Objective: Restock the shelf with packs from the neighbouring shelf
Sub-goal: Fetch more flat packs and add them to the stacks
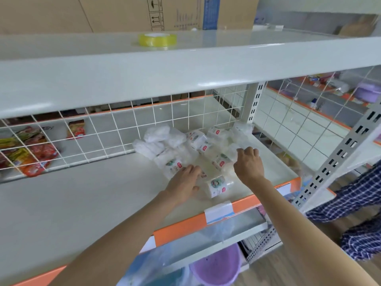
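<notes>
Several clear plastic packs (198,139) with white contents and small red-and-green labels lie heaped at the right end of the white shelf (82,193). My left hand (185,180) reaches in with fingers stretched flat over one labelled pack (172,165) at the front of the heap. My right hand (248,162) is further right, its fingers curled into the clear wrapping of another pack (234,150). One more labelled pack (218,185) lies between my hands near the orange shelf edge.
A white wire mesh (103,137) backs the shelf; red and yellow snack packets (39,153) lie behind it. A yellow tape roll (157,39) sits on the top shelf. A purple basin (216,267) stands below. A slotted upright (340,153) and a person in checked cloth (358,203) are at right.
</notes>
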A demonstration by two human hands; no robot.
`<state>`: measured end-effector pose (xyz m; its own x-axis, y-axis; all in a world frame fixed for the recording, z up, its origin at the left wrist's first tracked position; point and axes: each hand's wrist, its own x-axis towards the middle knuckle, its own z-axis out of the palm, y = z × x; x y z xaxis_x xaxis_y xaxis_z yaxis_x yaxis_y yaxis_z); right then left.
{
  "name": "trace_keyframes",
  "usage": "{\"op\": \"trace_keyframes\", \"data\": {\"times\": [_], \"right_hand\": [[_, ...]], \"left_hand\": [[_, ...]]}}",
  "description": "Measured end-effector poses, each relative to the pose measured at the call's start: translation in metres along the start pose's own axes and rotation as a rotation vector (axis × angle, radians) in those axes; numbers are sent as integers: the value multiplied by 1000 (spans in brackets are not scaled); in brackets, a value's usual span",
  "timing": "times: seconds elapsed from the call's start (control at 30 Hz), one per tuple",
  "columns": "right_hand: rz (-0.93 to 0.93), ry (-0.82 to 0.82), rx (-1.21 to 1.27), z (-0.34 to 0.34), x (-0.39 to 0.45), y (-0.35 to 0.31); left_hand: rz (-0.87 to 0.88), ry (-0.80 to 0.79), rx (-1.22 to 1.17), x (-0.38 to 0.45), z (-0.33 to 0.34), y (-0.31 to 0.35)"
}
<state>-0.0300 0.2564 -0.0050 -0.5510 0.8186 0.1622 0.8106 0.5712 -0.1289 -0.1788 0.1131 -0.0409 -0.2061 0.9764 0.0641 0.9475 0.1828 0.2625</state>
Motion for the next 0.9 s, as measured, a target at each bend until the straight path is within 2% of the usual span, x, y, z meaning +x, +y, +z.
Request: {"op": "trace_keyframes", "data": {"times": [0.1,0.17,0.27,0.33,0.4,0.53,0.9], "right_hand": [[-8,-44,-80,-4,4,8],[-8,-34,-27,-8,3,7],[-108,172,110,-19,-8,-8],[-272,338,182,-23,-18,-25],[-445,410,240,-22,-31,-48],[-695,347,414,-5,-56,-97],[-1113,184,558,28,-125,-249]], "left_hand": [[-28,-4,-16,-3,-2,3],[-30,-4,4,-6,-4,4],[-31,70,14,-21,-7,2],[-50,159,1,-39,-12,-2],[-88,254,-49,-61,-17,-9],[-246,361,-176,-115,-31,-29],[-692,545,-108,-297,-56,-84]]}}
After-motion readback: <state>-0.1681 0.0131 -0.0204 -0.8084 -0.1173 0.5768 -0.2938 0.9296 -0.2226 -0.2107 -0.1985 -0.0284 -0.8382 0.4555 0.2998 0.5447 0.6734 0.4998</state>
